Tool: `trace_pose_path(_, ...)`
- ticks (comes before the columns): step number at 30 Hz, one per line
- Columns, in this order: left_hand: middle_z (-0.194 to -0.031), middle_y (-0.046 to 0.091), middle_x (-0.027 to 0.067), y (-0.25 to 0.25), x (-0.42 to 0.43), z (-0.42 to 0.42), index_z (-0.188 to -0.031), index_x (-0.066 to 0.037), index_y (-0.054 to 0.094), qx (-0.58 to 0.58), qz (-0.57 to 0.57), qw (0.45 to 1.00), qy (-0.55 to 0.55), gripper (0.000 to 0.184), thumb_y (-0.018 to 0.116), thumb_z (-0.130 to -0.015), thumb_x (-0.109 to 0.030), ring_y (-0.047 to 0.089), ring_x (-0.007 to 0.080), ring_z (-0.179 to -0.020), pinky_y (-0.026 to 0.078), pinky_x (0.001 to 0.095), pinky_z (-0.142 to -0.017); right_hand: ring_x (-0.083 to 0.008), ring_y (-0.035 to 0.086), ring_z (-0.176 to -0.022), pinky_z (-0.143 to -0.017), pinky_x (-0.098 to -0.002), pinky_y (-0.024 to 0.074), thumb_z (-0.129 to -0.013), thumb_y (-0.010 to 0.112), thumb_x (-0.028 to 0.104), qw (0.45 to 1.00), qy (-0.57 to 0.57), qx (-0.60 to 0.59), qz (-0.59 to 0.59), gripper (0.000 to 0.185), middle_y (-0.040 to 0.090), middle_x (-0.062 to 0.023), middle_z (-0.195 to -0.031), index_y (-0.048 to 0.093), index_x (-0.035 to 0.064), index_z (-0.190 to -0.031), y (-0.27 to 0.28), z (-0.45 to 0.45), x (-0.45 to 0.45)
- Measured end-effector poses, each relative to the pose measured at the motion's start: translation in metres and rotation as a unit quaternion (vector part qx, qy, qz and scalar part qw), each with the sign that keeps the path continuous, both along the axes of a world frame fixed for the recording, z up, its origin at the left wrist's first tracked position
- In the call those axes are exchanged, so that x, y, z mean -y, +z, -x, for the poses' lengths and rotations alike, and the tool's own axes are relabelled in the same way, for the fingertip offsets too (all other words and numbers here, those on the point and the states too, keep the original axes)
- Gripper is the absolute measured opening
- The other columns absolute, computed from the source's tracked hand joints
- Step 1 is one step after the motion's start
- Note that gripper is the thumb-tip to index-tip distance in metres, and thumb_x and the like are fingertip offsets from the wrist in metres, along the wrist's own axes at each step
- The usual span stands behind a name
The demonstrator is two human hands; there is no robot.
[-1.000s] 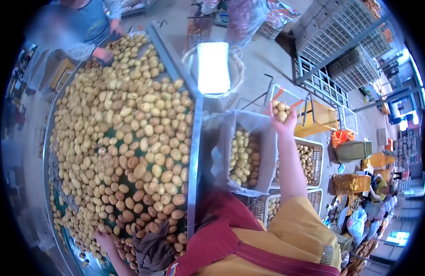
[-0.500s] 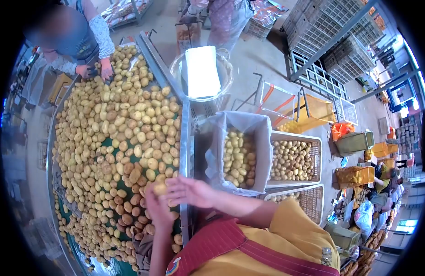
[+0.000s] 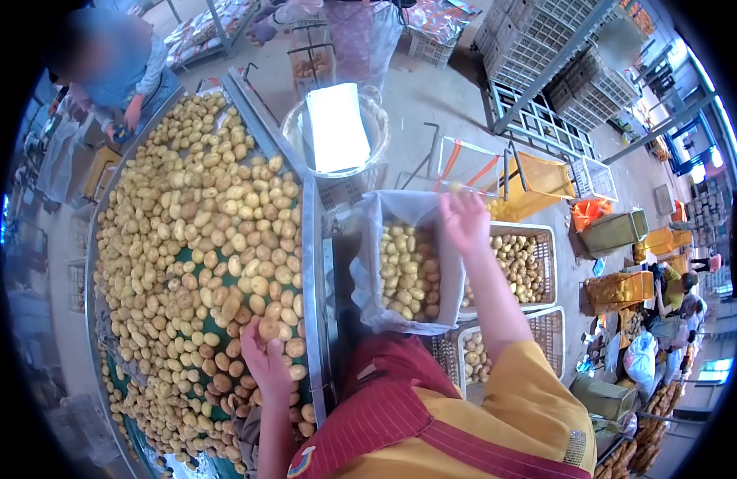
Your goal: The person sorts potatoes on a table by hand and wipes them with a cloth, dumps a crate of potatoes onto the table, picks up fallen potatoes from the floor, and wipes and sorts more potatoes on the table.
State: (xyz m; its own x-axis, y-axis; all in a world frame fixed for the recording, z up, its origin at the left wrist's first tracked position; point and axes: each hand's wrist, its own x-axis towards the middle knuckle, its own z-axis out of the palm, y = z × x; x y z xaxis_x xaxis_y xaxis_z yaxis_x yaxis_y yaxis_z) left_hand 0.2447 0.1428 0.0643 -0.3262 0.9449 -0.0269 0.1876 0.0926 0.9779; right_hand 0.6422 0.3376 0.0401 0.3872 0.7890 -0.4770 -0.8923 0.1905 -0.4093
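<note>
Many potatoes cover the metal-edged sorting table. Over its near side, my left hand has its thumb and fingers closed around one potato, with loose ones all around it. My right hand is stretched away to the right, above the edge between two crates, its fingers apart. A blurred potato shows just past those fingertips; contact with them is hard to judge. Below and left of that hand stands a lined crate holding potatoes, and beside it a plastic crate with more.
A yellow bag on a metal frame stands beyond my right hand. A basket with a white sheet sits by the table corner. Another crate is near my right elbow. A co-worker stands at the far left corner.
My right hand has left my left hand and swung right, over the crates. The left hand has come slightly down and left. The co-worker's hands have drawn back from the potatoes.
</note>
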Motion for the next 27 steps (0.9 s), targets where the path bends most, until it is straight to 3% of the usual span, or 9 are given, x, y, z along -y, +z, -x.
trace_pose_path(4, -0.128, 0.055, 0.0143, -0.009, 0.015, -0.005, -0.133, 0.001, 0.051, -0.112, -0.008, 0.994, 0.013, 0.044, 0.058, -0.09, -0.002, 0.053, 0.0253, -0.122, 0.044, 0.0377, -0.104, -0.0259, 0.064, -0.111, -0.098, -0.039, 0.049, -0.104, 0.048, 0.027, 0.936, 0.291, 0.195, -0.009, 0.037, 0.069, -0.0122, -0.118, 0.06, 0.0021, -0.129, -0.066, 0.015, 0.05)
trace_pose_path(6, -0.117, 0.061, 0.0165, -0.002, 0.009, -0.035, -0.125, -0.002, 0.059, -0.119, -0.014, 0.992, 0.029, 0.039, 0.062, -0.086, -0.003, 0.059, 0.0344, -0.113, 0.044, 0.0433, -0.103, -0.0273, 0.061, -0.119, -0.1, -0.0455, 0.0491, -0.102, 0.053, 0.037, 0.852, 0.507, 0.084, -0.1, 0.049, 0.064, -0.0134, -0.13, 0.053, 0.0051, -0.139, -0.05, 0.073, 0.094)
trace_pose_path(9, -0.106, 0.068, 0.0124, 0.023, -0.006, -0.059, -0.117, -0.011, 0.064, -0.243, -0.105, 0.958, -0.108, 0.041, 0.07, -0.076, -0.011, 0.062, 0.0328, -0.1, 0.045, 0.0463, -0.088, -0.029, 0.053, -0.131, -0.11, -0.049, 0.0429, -0.091, 0.068, 0.052, 0.809, 0.578, 0.048, -0.096, 0.083, 0.055, -0.0152, -0.141, 0.038, 0.0059, -0.154, 0.007, 0.166, 0.145)
trace_pose_path(14, -0.137, 0.048, 0.0132, 0.008, 0.038, -0.034, -0.149, -0.019, 0.048, -0.332, -0.051, 0.936, -0.105, 0.08, 0.077, -0.075, -0.029, 0.048, 0.0351, -0.119, 0.035, 0.051, -0.101, -0.0209, 0.069, -0.084, -0.072, -0.0326, 0.0545, -0.092, 0.062, 0.008, 0.806, 0.513, 0.295, -0.008, 0.013, 0.07, -0.0094, -0.098, 0.066, 0.0025, -0.103, -0.006, 0.144, 0.128)
trace_pose_path(17, -0.134, 0.052, 0.014, 0.015, 0.102, 0.028, -0.132, -0.017, 0.057, -0.393, 0.092, 0.915, 0.01, 0.064, 0.077, -0.073, -0.031, 0.049, 0.0356, -0.121, 0.037, 0.0534, -0.099, -0.022, 0.069, -0.082, -0.073, -0.0313, 0.0542, -0.088, 0.064, 0.014, 0.665, 0.476, 0.575, 0.028, 0.021, 0.071, -0.0077, -0.094, 0.068, 0.0035, -0.106, -0.07, -0.001, 0.095)
trace_pose_path(20, -0.147, 0.043, 0.0131, 0.004, 0.201, 0.09, -0.14, -0.021, 0.054, -0.428, 0.152, 0.888, 0.074, 0.073, 0.079, -0.072, -0.03, 0.038, 0.0412, -0.138, 0.027, 0.0625, -0.111, -0.0359, 0.064, -0.111, -0.097, -0.0448, 0.0492, -0.081, 0.074, 0.021, 0.193, 0.375, 0.898, 0.129, 0.047, 0.068, -0.0195, -0.118, 0.065, 0.0084, -0.125, -0.083, -0.1, 0.098)
trace_pose_path(22, -0.159, 0.032, 0.0102, 0.012, 0.253, 0.106, -0.149, -0.035, 0.048, -0.511, 0.288, 0.809, 0.031, 0.084, 0.081, -0.072, -0.046, 0.027, 0.0438, -0.147, 0.019, 0.0754, -0.109, -0.0402, 0.05, -0.132, -0.111, -0.0482, 0.0401, -0.076, 0.08, 0.023, 0.078, 0.334, 0.909, 0.237, 0.067, 0.056, -0.0243, -0.139, 0.058, 0.0072, -0.138, -0.029, -0.074, 0.114)
trace_pose_path(25, -0.164, 0.025, 0.0101, 0.01, 0.282, 0.108, -0.149, -0.04, 0.047, -0.383, 0.432, 0.814, 0.062, 0.089, 0.082, -0.068, -0.054, 0.019, 0.0468, -0.15, 0.015, 0.08, -0.109, -0.0425, 0.049, -0.132, -0.111, -0.0488, 0.0397, -0.076, 0.081, 0.019, 0.308, 0.427, 0.849, 0.043, 0.066, 0.056, -0.0211, -0.139, 0.057, 0.0072, -0.136, -0.054, -0.054, 0.087)
trace_pose_path(27, -0.166, 0.02, 0.0104, -0.003, 0.285, 0.106, -0.149, -0.041, 0.046, -0.379, 0.411, 0.825, 0.081, 0.088, 0.081, -0.069, -0.055, 0.016, 0.0487, -0.151, 0.014, 0.08, -0.11, -0.0415, 0.051, -0.13, -0.111, -0.0485, 0.04, -0.078, 0.079, 0.013, 0.303, 0.377, 0.87, -0.097, 0.061, 0.056, -0.0225, -0.137, 0.059, 0.0045, -0.134, -0.052, 0.032, 0.08)
